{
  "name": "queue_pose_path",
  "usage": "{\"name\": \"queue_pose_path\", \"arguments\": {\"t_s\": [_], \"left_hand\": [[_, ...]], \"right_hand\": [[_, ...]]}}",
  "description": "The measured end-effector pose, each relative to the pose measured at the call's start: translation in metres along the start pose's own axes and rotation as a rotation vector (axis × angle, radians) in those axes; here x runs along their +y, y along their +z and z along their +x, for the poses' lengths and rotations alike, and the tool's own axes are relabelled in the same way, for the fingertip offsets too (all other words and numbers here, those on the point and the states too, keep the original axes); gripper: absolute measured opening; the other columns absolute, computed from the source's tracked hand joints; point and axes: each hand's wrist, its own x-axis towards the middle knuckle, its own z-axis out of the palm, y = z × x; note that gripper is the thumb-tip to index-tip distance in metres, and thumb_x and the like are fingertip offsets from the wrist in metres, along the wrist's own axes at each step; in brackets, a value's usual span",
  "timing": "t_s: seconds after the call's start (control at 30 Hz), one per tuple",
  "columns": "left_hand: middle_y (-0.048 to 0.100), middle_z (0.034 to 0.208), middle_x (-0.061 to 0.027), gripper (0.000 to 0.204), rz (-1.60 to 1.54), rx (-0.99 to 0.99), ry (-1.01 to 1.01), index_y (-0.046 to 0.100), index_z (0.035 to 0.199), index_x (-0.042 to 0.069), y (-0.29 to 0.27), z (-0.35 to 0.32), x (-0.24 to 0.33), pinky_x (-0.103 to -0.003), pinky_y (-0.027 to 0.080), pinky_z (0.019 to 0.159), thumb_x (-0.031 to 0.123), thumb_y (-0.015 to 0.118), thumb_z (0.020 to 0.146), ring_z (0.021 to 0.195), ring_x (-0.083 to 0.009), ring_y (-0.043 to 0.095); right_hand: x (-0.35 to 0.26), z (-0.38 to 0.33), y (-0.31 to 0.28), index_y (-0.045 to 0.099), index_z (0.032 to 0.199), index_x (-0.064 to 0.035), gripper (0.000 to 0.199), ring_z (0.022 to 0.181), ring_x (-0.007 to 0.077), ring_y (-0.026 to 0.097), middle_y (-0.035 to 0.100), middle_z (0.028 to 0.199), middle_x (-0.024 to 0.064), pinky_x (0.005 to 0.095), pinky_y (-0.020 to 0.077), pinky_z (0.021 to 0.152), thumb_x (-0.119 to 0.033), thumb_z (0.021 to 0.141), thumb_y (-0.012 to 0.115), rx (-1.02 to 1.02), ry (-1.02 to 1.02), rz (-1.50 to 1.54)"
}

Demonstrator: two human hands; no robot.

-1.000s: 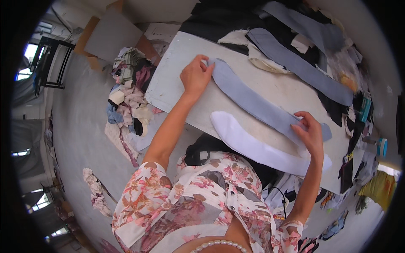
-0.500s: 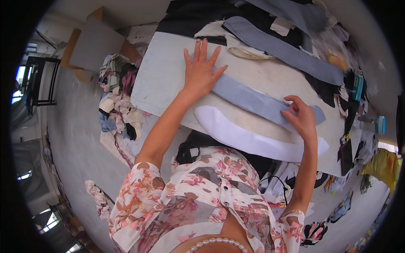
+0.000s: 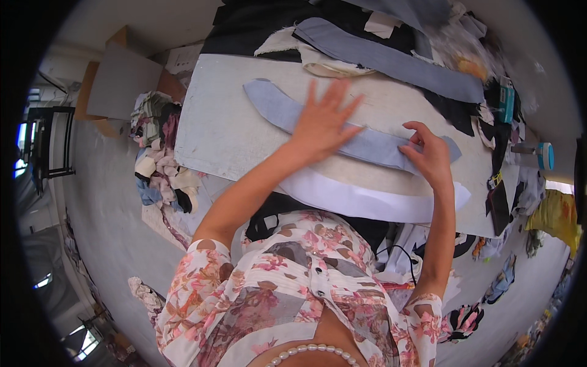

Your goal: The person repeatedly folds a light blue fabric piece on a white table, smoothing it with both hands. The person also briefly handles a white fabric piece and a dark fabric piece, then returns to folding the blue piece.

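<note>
A long curved light-blue fabric strip lies flat across the pale tabletop. My left hand is over the middle of that strip, fingers spread and slightly blurred; whether it presses on the cloth I cannot tell. At the strip's right part is my right hand, its index finger and thumb curved and apart, the thumb at the cloth. Nearer to me rests a white curved strip, partly covered by my forearms.
Beyond the strip lie a grey-blue curved fabric piece, cream cloth and black fabric. At the right are a teal box and a dark flat object. Fabric scraps are heaped left of the table, near a cardboard box.
My left hand has slid rightward and nearer along the light-blue strip, uncovering its left end. My right hand stays near the strip's right end. The whole view has shifted slightly.
</note>
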Motion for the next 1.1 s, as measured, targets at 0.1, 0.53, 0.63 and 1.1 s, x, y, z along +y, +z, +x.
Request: {"name": "queue_pose_path", "arguments": {"t_s": [0.1, 0.53, 0.63, 1.1], "left_hand": [[0.023, 0.158, -0.0153, 0.063, -0.104, -0.027, 0.121, 0.039, 0.148, 0.017, 0.011, 0.008, 0.025, -0.055, 0.002, 0.119, 0.051, 0.047, 0.095, 0.148, -0.0293, 0.015], [0.026, 0.157, -0.0155, 0.063, -0.092, -0.053, 0.104, 0.040, 0.148, 0.017, 0.016, 0.007, 0.026, -0.055, 0.003, 0.118, 0.053, 0.045, 0.095, 0.147, -0.0297, 0.017], [0.026, 0.157, -0.0155, 0.064, -0.086, -0.066, 0.101, 0.040, 0.148, 0.017, 0.014, 0.008, 0.026, -0.055, 0.002, 0.118, 0.053, 0.045, 0.095, 0.148, -0.0296, 0.017], [0.026, 0.156, -0.0159, 0.066, -0.076, -0.061, 0.107, 0.038, 0.149, 0.019, 0.015, 0.006, 0.026, -0.056, 0.003, 0.118, 0.056, 0.046, 0.094, 0.148, -0.0293, 0.017]], "right_hand": [[0.002, -0.003, -0.004, 0.063, 0.114, -0.0110, 0.045, 0.066, 0.0150, 0.055, 0.058, 0.072, 0.0027, 0.0285, 0.0438, 0.062, -0.005, 0.072, 0.076, -0.002, 0.001, 0.014], [0.055, -0.029, -0.049, 0.064, 0.114, -0.0092, 0.040, 0.073, 0.0135, 0.056, 0.058, 0.080, 0.0027, 0.0265, 0.0478, 0.069, -0.006, 0.076, 0.074, 0.263, 0.116, 0.180], [0.054, -0.025, -0.042, 0.064, 0.117, -0.0095, 0.042, 0.070, 0.0127, 0.057, 0.061, 0.082, 0.0025, 0.0267, 0.0486, 0.066, -0.007, 0.076, 0.076, 0.291, 0.182, 0.010], [0.061, -0.028, -0.035, 0.063, 0.113, -0.0079, 0.035, 0.063, 0.0099, 0.053, 0.061, 0.080, 0.0011, 0.0243, 0.0459, 0.060, -0.007, 0.080, 0.075, 0.499, 0.191, -0.109]]}}
